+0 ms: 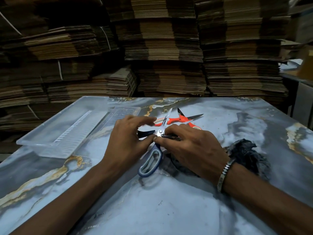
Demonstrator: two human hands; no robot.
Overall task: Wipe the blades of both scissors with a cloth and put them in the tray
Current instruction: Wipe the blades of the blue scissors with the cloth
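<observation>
While both hands (128, 138) pinch blue scissors (153, 160) | tray (50, 146) far-left edge

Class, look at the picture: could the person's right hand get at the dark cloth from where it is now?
Probably yes: the dark cloth lies beside the right hand, but that hand is busy on the blue scissors.

I see a worktop (169, 209) with a blue-grey marble look and gold streaks. A clear plastic tray (55, 146) sits on it, off to the left of my hands and a bit farther back. Red scissors (177, 119) lie open on the worktop just beyond my hands. A dark crumpled cloth (247, 155) lies by my right wrist. Blue scissors (149, 164) are between my hands, but I cannot tell if they touch the worktop.
</observation>
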